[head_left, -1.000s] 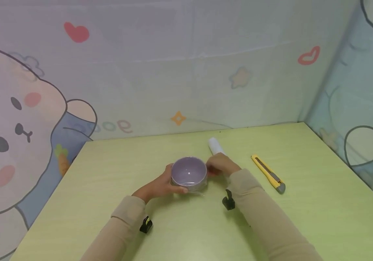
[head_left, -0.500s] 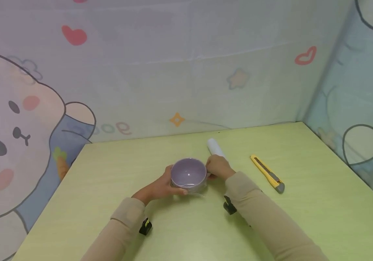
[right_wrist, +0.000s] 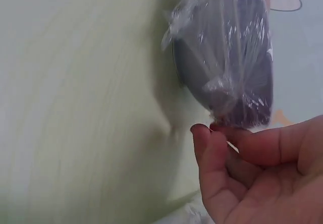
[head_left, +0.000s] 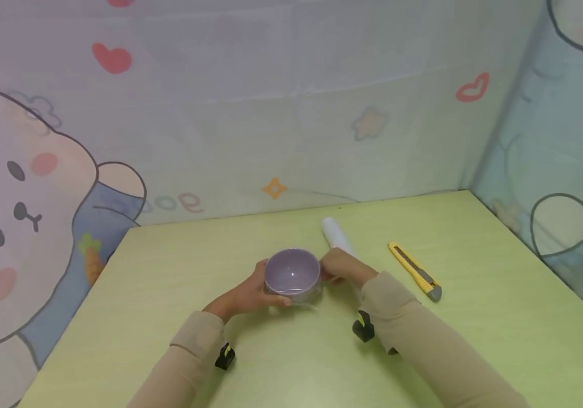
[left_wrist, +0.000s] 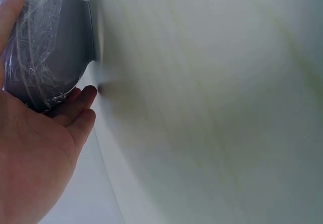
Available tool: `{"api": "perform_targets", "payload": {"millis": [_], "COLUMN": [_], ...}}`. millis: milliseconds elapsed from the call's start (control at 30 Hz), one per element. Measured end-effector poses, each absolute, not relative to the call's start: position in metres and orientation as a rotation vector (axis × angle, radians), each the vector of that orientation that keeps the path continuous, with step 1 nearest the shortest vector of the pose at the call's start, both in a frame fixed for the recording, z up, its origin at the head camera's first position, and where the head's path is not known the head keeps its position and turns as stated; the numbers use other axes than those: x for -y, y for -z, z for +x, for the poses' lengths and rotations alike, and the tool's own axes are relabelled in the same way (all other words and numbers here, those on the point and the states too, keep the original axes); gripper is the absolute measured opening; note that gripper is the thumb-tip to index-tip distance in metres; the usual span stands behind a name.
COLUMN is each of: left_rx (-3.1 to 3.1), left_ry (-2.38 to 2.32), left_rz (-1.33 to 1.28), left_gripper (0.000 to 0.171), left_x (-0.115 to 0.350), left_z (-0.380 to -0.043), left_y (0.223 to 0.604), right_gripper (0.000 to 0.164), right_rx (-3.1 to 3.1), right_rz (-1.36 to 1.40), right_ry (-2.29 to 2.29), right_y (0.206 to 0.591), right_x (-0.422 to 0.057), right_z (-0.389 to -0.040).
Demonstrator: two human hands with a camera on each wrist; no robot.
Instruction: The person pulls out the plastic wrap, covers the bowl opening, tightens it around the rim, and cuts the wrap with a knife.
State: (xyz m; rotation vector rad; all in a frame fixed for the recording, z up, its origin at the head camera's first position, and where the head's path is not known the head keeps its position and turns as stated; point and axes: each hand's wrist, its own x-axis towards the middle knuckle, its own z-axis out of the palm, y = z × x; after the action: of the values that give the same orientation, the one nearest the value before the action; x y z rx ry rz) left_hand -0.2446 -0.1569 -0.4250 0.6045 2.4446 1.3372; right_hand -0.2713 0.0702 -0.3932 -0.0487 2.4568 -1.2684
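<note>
A purple bowl [head_left: 292, 271] stands near the middle of the table, its inside facing up. Clear cling film [right_wrist: 222, 37] is wrapped round its outer wall, wrinkled and bunched in places; a loose bit shows at the front. My left hand [head_left: 248, 294] holds the bowl from the left, thumb along the front and fingers around the far side. At the bowl's right edge my right hand [head_left: 344, 266] has its thumb and index fingertip together, pinching the film by the wall [right_wrist: 237, 118]. Just behind that hand lies a white roll [head_left: 335, 231], partly hidden by it.
A yellow utility knife [head_left: 415, 272] with a grey end lies to the right of the right hand. The pale green table [head_left: 179, 255] meets a printed cloth backdrop [head_left: 230, 130] at the back. Black camera mounts [head_left: 225, 357] hang under both wrists.
My right hand shifts slightly at the bowl's right edge, its fingers staying at the film. The left hand keeps its hold and the bowl stays in place; the whole view drifts slightly.
</note>
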Motion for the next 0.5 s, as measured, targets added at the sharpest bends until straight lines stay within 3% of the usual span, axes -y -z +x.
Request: {"api": "perform_targets", "payload": {"millis": [233,500], "left_rx": [-2.443,-2.491], "left_ry": [-1.343,-1.312], "left_rz": [0.604,0.543], "left_gripper": [0.103,0.107], "left_x": [0.156,0.155], "left_z": [-0.247,-0.244], "left_y": [0.426,0.420], "right_gripper": [0.030,0.028], "right_rx": [-2.057,-2.059], "right_rz": [0.155,0.094], "right_ry": [1.758,1.794], "right_y": [0.401,0.402], "right_x": [-0.070,-0.065], "right_z": [-0.260,-0.252]}}
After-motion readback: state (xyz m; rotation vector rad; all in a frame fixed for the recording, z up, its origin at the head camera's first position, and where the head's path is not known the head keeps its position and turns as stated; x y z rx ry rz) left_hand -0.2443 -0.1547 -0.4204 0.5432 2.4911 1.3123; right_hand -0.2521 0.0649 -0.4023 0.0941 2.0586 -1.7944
